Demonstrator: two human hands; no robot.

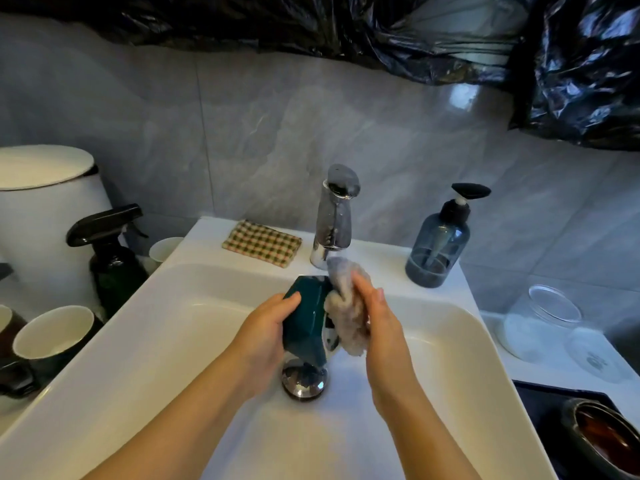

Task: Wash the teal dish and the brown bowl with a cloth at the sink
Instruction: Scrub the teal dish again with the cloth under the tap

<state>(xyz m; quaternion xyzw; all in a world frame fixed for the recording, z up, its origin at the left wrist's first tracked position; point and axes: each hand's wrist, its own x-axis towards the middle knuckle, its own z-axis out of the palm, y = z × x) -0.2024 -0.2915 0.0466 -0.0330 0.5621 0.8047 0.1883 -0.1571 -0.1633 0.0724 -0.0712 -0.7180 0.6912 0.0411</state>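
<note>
Head view: over the white ceramic sink (166, 341), we grip the glossy teal dish (306, 323) on edge in our left hand (265, 329), fingers curled round its back, above the chrome drain plug (304, 381). Our right hand (382, 329) clutches the fluffy pale grey cloth (346, 315) against the dish, below the chrome tap (334, 216). The glazed brown bowl (602, 439) sits at lower right, outside the sink.
</note>
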